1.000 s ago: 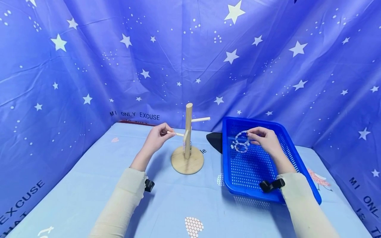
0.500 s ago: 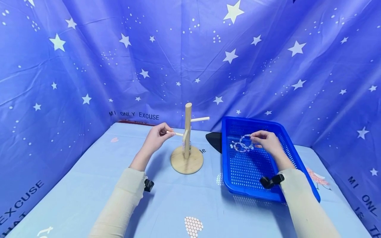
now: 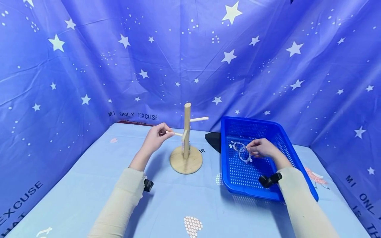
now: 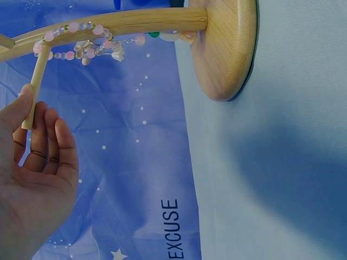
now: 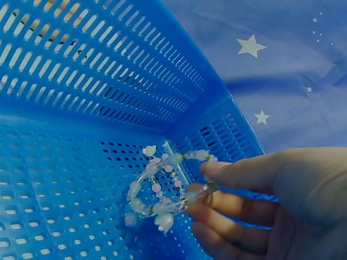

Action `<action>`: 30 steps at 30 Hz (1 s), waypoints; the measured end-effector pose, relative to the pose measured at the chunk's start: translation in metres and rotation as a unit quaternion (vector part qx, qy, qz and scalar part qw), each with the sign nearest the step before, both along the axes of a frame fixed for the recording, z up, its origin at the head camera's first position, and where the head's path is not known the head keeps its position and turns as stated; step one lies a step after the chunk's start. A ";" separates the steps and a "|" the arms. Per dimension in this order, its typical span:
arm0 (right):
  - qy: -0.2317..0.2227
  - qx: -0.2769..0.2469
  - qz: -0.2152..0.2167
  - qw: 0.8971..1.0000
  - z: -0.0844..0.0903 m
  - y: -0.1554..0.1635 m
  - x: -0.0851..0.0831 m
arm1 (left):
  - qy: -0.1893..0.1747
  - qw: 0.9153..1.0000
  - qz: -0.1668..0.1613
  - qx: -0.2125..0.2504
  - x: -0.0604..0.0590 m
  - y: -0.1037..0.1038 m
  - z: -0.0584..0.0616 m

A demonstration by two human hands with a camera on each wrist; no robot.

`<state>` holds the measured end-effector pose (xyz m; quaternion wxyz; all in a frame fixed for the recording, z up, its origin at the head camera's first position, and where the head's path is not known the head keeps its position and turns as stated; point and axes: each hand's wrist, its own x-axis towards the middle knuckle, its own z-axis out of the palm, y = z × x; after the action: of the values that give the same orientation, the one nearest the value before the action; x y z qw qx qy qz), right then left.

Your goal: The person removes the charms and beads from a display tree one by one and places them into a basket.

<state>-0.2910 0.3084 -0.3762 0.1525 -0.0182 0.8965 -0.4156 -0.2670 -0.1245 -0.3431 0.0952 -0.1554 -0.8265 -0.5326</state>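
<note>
1. On the light blue tablecloth (image 3: 89, 185), near the middle, stands a wooden stand (image 3: 186, 145): a round base, an upright post and short pegs sticking out sideways.
2. The left hand (image 3: 154, 137) pinches the tip of the left peg (image 3: 178, 134) between thumb and fingertips; in the left wrist view the thumb lies along the peg while the other fingers (image 4: 51, 143) are only lightly bent beside it.
3. A pink and clear bracelet (image 4: 81, 46) already hangs round the stand's post, just by the root of that peg.
4. To the right of the stand sits a blue basket (image 3: 297, 158) with slotted walls and a perforated floor.
5. The right hand (image 3: 262, 148) is inside the basket, its thumb and forefinger closed on a bead bracelet (image 3: 241, 151).
6. In the right wrist view this bracelet (image 5: 162, 187) shows clear, pale pink and small green beads with little flower-shaped ones; it hangs from the fingertips (image 5: 217, 169) close to the basket floor, and whether its lower end touches the floor I cannot tell.
7. A black object (image 3: 213, 140) lies on the cloth between the stand and the basket, partly hidden by the basket's rim.
8. A blue backdrop (image 3: 89, 66) printed with white stars encloses the table behind and at both sides.
</note>
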 end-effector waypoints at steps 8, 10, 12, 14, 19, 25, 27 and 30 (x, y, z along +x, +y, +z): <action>-0.038 0.020 0.011 0.999 0.000 0.000 0.004 | -0.002 1.000 0.002 0.000 0.001 0.001 0.002; -0.040 0.021 0.008 0.999 0.000 0.000 0.005 | -0.003 1.000 0.003 -0.001 0.001 0.001 0.003; -0.044 0.023 0.005 0.999 0.001 0.001 0.005 | -0.004 1.000 0.004 -0.002 0.002 0.001 0.003; -0.048 0.028 0.005 0.998 0.001 0.001 0.006 | -0.005 1.000 0.004 -0.002 0.001 0.001 0.003; -0.053 0.047 0.002 0.997 0.000 0.001 0.007 | -0.009 1.000 0.004 -0.004 0.001 0.001 0.002; -0.060 0.054 0.004 0.997 0.001 0.002 0.009 | -0.008 1.000 0.004 -0.005 0.002 0.001 0.002; -0.061 0.052 0.006 0.997 0.002 0.002 0.009 | -0.007 1.000 0.004 -0.005 0.002 0.001 0.002; -0.060 0.051 0.005 0.997 0.003 0.002 0.009 | -0.006 1.000 0.003 -0.005 0.002 0.001 0.002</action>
<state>-0.2822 0.3100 -0.3736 0.2090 0.0106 0.9055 -0.3691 -0.2652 -0.1232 -0.3415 0.0915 -0.1502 -0.8302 -0.5290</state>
